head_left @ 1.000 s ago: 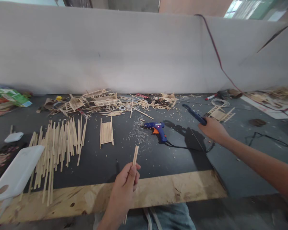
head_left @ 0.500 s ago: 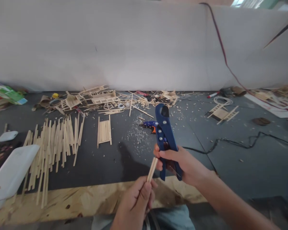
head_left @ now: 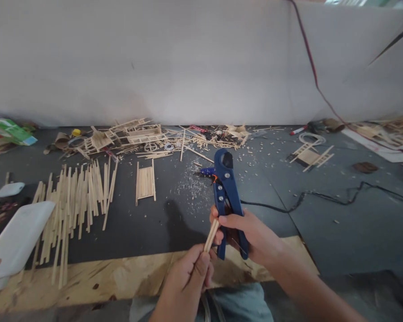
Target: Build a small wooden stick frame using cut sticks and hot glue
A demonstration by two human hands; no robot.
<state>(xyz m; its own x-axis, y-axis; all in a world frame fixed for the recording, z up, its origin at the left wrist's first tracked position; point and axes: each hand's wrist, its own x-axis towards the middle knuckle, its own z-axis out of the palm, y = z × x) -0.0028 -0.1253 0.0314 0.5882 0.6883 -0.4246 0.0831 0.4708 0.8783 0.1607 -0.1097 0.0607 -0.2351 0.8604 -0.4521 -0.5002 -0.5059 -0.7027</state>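
My left hand [head_left: 195,273] is closed around a small bundle of thin wooden sticks [head_left: 211,236], which point up and to the right. Their upper ends meet the fingers of my right hand [head_left: 251,232], which grips a blue pipe cutter [head_left: 233,192] by its handles. The cutter stands upright with its curved jaw [head_left: 223,157] at the top, and nothing lies in the jaw. Behind the cutter, a blue glue gun [head_left: 206,171] with an orange trigger is partly hidden. A flat panel of joined sticks [head_left: 145,181] lies on the dark tabletop, left of my hands.
Many loose sticks [head_left: 75,197] are spread at the left beside a white cutting board [head_left: 16,239]. Stick-built models [head_left: 134,136] and scraps line the wall. A small stick frame [head_left: 310,157] and a black cable [head_left: 305,194] lie at the right.
The cutter and my right hand have shifted slightly left and down, nearer the left hand. The left hand still holds the sticks, their ends now closer to the right-hand fingers.
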